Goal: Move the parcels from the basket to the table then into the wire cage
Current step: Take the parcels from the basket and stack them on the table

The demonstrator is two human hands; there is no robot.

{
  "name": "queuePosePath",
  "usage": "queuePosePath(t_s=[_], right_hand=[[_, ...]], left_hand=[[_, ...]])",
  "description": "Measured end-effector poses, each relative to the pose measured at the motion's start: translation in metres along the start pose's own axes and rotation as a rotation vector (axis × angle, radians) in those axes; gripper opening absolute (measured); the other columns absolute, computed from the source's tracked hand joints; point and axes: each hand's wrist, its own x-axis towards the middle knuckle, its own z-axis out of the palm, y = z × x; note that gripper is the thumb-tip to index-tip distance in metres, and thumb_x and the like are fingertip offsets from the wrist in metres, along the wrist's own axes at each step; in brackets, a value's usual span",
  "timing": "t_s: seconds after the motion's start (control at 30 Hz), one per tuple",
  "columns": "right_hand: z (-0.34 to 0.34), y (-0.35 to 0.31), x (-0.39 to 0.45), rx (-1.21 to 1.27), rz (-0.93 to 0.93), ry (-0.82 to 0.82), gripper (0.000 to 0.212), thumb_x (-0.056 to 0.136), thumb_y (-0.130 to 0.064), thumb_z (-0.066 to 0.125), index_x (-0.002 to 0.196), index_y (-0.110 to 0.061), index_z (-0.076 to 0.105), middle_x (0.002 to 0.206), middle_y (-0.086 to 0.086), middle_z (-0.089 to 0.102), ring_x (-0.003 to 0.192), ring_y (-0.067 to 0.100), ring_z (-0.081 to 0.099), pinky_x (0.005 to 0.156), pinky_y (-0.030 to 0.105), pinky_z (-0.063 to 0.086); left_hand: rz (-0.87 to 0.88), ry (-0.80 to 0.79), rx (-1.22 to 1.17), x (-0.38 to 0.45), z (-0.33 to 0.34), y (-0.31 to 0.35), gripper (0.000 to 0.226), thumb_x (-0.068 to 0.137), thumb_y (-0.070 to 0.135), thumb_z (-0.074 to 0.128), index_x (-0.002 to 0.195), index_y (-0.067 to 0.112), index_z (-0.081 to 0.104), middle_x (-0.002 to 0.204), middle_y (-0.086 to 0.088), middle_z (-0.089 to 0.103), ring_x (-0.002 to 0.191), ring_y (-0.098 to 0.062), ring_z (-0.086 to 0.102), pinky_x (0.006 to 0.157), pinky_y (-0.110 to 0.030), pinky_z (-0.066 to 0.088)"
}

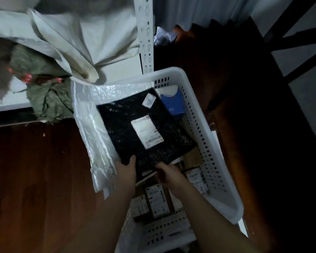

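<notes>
gripping the black parcel [146,128] at its near edge, over the white basket [204,136] | my left hand [125,171] pinches the near-left corner, my right hand [169,175] clamps the near edge just beside it | a white bubble mailer [91,125] lies under the parcel, draped over the basket's left rim | labelled boxes [156,199] and a blue box [173,103] sit in the basket

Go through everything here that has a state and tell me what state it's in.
Black parcel: gripped at its near edge, partly over the basket.
Clear bubble mailer: lying across the basket's left rim.
White basket: holding boxes.
Left hand: gripping the black parcel.
Right hand: gripping the black parcel.
</notes>
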Motion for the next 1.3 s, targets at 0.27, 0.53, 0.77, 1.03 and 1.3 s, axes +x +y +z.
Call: queuePosePath(t_s=[0.27, 0.53, 0.77, 1.03, 1.3], right_hand=[[-0.011, -0.011, -0.153, 0.372, -0.164, 0.212, 0.066, 0.088, -0.026, 0.069, 0.145, -0.019, 0.036, 0.126, 0.011, 0.059, 0.105, 0.028, 0.063, 0.074, 0.037, 0.057], [-0.016, -0.088, -0.351, 0.062, -0.440, 0.334, 0.027, 0.094, -0.014, 0.062, 0.118, -0.003, 0.060, 0.108, 0.005, 0.061, 0.095, 0.019, 0.058, 0.079, 0.025, 0.048], [-0.022, -0.138, -0.467, -0.002, -0.680, 0.470, 0.014, 0.094, -0.002, 0.054, 0.106, -0.008, 0.051, 0.092, 0.013, 0.062, 0.076, 0.025, 0.060, 0.062, 0.033, 0.047], [-0.093, -0.169, -0.545, 0.453, -0.778, 0.677, 0.016, 0.097, -0.005, 0.050, 0.108, -0.012, 0.040, 0.085, 0.011, 0.058, 0.066, 0.022, 0.053, 0.058, 0.033, 0.041], [-0.196, -0.183, -0.552, 0.660, -0.725, 0.929, 0.033, 0.097, -0.006, 0.048, 0.126, -0.018, 0.036, 0.086, 0.006, 0.055, 0.071, 0.024, 0.054, 0.062, 0.036, 0.044]], left_hand=[[0.380, -0.054, 0.139, -0.137, -0.098, 0.077, 0.028, 0.096, 0.009, 0.051, 0.123, 0.003, 0.052, 0.102, -0.005, 0.060, 0.097, -0.025, 0.058, 0.076, -0.029, 0.042], [0.663, -0.227, 0.206, -0.251, -0.217, 0.185, 0.018, 0.093, 0.009, 0.058, 0.099, 0.026, 0.052, 0.089, 0.016, 0.058, 0.089, -0.011, 0.061, 0.079, -0.026, 0.047], [0.867, -0.375, 0.268, -0.313, -0.222, 0.311, 0.023, 0.091, 0.017, 0.062, 0.113, 0.015, 0.053, 0.103, 0.000, 0.063, 0.096, -0.017, 0.059, 0.080, -0.031, 0.047], [0.623, -0.591, -0.094, -0.398, -0.147, 0.399, 0.010, 0.099, 0.013, 0.049, 0.108, 0.011, 0.050, 0.101, -0.015, 0.056, 0.046, -0.017, 0.063, 0.040, -0.020, 0.051], [0.599, -0.743, -0.053, -0.478, -0.008, 0.412, 0.058, 0.098, 0.011, 0.050, 0.146, 0.033, 0.027, 0.101, -0.003, 0.051, 0.083, -0.028, 0.060, 0.078, -0.039, 0.055]])
